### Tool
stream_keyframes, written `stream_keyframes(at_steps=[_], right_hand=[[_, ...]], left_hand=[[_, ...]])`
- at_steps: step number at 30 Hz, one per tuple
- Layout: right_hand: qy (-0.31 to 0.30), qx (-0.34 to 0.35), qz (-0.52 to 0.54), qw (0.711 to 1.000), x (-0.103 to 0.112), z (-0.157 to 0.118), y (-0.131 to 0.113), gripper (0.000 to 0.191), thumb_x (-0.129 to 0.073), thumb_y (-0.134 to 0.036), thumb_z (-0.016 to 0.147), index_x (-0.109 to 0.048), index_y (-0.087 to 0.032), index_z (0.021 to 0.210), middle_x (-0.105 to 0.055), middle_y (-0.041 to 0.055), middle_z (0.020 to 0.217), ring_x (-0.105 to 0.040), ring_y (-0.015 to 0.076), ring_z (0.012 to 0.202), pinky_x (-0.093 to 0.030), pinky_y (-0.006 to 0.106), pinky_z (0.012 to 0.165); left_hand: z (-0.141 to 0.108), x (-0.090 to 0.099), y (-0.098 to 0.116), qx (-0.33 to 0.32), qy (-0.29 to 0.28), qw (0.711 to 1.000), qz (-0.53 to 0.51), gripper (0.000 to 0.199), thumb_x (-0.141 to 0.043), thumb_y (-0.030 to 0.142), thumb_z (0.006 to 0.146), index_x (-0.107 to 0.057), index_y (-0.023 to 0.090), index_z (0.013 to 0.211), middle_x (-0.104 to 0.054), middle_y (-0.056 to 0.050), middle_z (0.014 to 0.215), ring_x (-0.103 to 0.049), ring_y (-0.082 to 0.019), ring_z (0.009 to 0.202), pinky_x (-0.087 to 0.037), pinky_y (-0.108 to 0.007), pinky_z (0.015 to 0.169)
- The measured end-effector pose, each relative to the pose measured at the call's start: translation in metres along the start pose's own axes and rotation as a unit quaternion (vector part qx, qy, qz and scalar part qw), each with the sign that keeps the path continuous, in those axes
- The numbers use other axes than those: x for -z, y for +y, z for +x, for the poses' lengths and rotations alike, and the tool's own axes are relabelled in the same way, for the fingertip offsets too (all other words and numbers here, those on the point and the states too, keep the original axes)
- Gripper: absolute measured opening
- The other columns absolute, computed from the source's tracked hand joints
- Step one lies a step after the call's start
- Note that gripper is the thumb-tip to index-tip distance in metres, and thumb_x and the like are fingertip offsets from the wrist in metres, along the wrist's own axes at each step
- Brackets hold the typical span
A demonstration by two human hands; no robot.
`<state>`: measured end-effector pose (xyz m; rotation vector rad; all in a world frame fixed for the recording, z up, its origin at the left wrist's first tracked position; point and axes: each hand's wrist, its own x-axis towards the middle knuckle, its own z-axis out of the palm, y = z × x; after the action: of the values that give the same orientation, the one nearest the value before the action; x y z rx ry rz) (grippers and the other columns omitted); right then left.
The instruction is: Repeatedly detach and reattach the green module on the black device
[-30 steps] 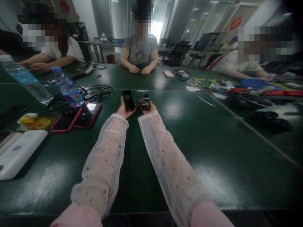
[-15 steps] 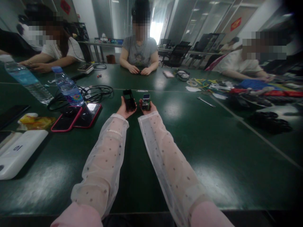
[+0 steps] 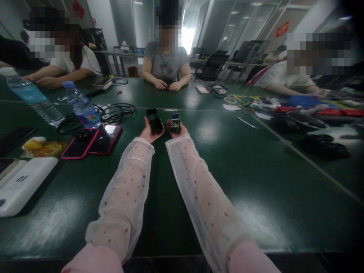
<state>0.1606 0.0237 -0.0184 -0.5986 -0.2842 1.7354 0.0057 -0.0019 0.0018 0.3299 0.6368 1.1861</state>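
Left hand (image 3: 146, 132): grasping a black case (image 3: 155, 121), thumb along its left edge, fingertips showing at the right. A rectangular opening shows toward the far end of the case. Right hand (image 3: 181, 130): grasping a circuit board (image 3: 175, 126) with a small screen (image 3: 175, 116) at its far end; fingertips at the board's left edge. Case and board are side by side over the middle of the green table (image 3: 256, 167), near each other, not touching. Whether the hands rest on the table cannot be told; undersides of both items hidden.

Risks (judgement):
1. Board dropped. Cause: it is small and seems held by its edges; a loosened finger could let it slide onto the hard tabletop.
2. Screen or exposed parts damaged. Cause: no cover visible over the board; a hard squeeze or a knock against the case might crack or bend something.
3. Case slipping. Cause: smooth-looking shell, tilted in the palm.
4. Snag. Cause: the loose, sheer left sleeve (image 3: 125, 197) lies near two red-rimmed phones (image 3: 106, 140); a sweep leftward could drag them.
5. Spill. Cause: a blue-capped bottle (image 3: 81, 104) stands amid black cables (image 3: 121, 110); a tug on those could topple it. Cap appears on, so the chance seems low.
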Motion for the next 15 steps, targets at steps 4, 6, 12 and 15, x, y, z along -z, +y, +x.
stream_keyframes(at_steps=[4,6,12,15], right_hand=[[0.015,-0.007,-0.01,1.0,-0.003,0.0,-0.001,0.043,-0.024,-0.034,0.102,-0.061,-0.014,0.104,-0.072,0.0051,0.076,-0.07,0.014,0.071,-0.057,0.023,0.057],[0.03,-0.002,-0.015,0.999,-0.005,0.0,-0.002,0.043,-0.023,-0.034,0.102,-0.061,-0.014,0.102,-0.071,0.0045,0.073,-0.069,0.0138,0.068,-0.057,0.022,0.055],[0.091,0.077,-0.109,0.987,-0.02,0.004,-0.002,0.029,-0.037,-0.029,0.1,-0.06,-0.014,0.09,-0.066,0.0009,0.061,-0.065,0.0123,0.054,-0.055,0.022,0.051],[0.076,0.155,-0.155,0.973,-0.029,0.01,-0.005,0.014,-0.048,-0.022,0.095,-0.061,-0.017,0.093,-0.066,-0.0031,0.062,-0.066,0.0118,0.056,-0.06,0.028,0.062]], left_hand=[[0.0,0.0,0.0,-0.002,0.012,1.0,0.004,0.07,-0.025,0.073,0.086,-0.062,0.015,0.1,-0.065,-0.009,0.074,-0.063,-0.018,0.068,-0.055,-0.032,0.063],[0.001,-0.001,0.0,-0.002,0.026,1.0,0.009,0.071,-0.026,0.074,0.086,-0.061,0.014,0.1,-0.065,-0.009,0.074,-0.063,-0.019,0.068,-0.055,-0.032,0.064],[0.008,0.0,-0.001,0.008,0.064,0.998,0.001,0.069,-0.032,0.075,0.084,-0.057,0.015,0.106,-0.064,-0.01,0.077,-0.063,-0.02,0.07,-0.054,-0.031,0.065],[0.012,0.002,-0.002,0.005,0.068,0.998,0.004,0.068,-0.033,0.076,0.083,-0.056,0.017,0.109,-0.064,-0.01,0.079,-0.062,-0.021,0.071,-0.054,-0.033,0.064]])
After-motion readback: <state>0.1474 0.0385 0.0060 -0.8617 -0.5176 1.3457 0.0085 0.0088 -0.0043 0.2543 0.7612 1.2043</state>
